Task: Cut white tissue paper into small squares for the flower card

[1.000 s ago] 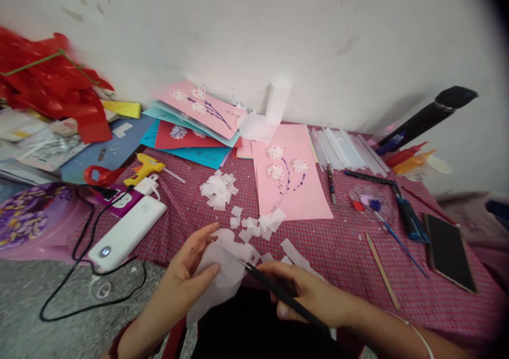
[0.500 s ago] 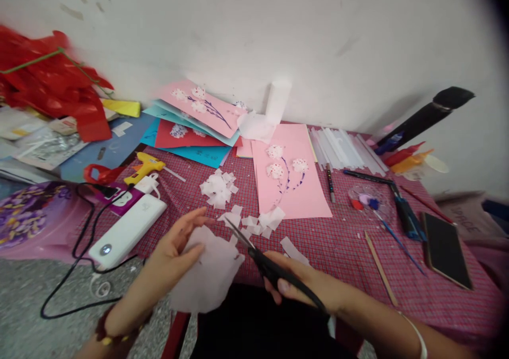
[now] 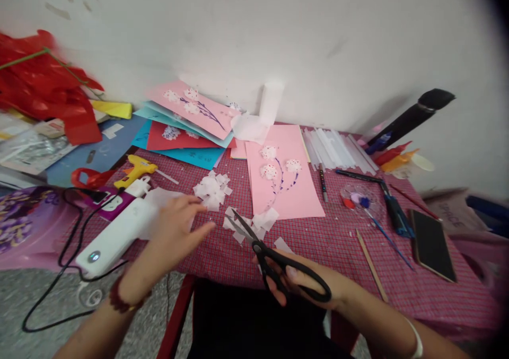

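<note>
My right hand (image 3: 292, 279) grips a pair of black-handled scissors (image 3: 258, 248) through the handles. Its blades are slightly parted and point up and left over white paper scraps (image 3: 264, 221). My left hand (image 3: 178, 229) is off to the left with thumb and fingers apart, a little blurred. Partly behind it, a thin white paper sheet (image 3: 161, 199) lies beside the white power bank (image 3: 115, 237). Just beyond the hand sits a heap of small white paper pieces (image 3: 212, 189) on the checked tablecloth (image 3: 310, 237).
A pink card with paper blossoms (image 3: 286, 189) lies mid-table, with stacked coloured cards (image 3: 199, 115) behind. At left are a yellow glue gun (image 3: 135, 171) and black cable (image 3: 51, 316). On the right lie glue sticks (image 3: 338, 149), a wooden stick (image 3: 371, 266) and a phone-like slab (image 3: 432, 245).
My left hand has moved left and released the thin white sheet, which now lies by the power bank. The scissors have opened a little and the handles have spread.
</note>
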`<state>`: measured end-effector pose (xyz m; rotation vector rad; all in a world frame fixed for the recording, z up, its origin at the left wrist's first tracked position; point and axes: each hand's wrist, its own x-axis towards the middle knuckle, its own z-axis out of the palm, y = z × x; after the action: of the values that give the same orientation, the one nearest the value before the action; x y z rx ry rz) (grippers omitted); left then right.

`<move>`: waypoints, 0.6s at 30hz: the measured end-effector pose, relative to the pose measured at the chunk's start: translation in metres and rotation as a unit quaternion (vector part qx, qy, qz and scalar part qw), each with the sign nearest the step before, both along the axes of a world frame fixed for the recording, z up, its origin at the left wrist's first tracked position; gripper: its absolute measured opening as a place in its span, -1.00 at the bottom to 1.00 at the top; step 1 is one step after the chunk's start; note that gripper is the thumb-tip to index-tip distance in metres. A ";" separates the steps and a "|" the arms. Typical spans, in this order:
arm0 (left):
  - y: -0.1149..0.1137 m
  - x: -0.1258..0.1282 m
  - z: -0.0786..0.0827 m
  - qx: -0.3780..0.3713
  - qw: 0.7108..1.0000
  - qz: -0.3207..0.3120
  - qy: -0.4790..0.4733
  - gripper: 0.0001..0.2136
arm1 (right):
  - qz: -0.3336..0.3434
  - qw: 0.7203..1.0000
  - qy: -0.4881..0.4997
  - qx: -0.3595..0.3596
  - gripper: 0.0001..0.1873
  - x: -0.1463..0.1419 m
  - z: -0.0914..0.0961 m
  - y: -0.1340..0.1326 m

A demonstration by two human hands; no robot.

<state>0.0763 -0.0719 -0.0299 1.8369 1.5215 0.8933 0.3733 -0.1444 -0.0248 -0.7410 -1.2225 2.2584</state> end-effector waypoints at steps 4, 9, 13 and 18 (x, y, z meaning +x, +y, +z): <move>-0.012 0.049 -0.009 0.035 0.984 -0.097 0.143 -0.80 | -0.003 1.000 0.001 0.013 -0.36 0.002 0.004 0.005; -0.008 0.063 -0.004 0.042 0.969 -0.087 0.228 -0.79 | -0.057 0.998 0.008 0.025 -0.37 0.015 0.002 0.004; -0.001 0.066 -0.005 0.012 0.957 -0.120 0.262 -0.92 | -0.091 0.996 0.017 -0.018 -0.39 0.029 -0.004 -0.003; 0.019 0.072 0.024 -0.066 0.983 -0.136 0.105 -0.84 | -0.097 0.994 0.046 -0.016 -0.40 0.041 -0.009 -0.011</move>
<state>0.1478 -0.0532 -0.0055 2.0281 1.3696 0.4710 0.4139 -0.1553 -0.0336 -0.7271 -1.0276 2.1333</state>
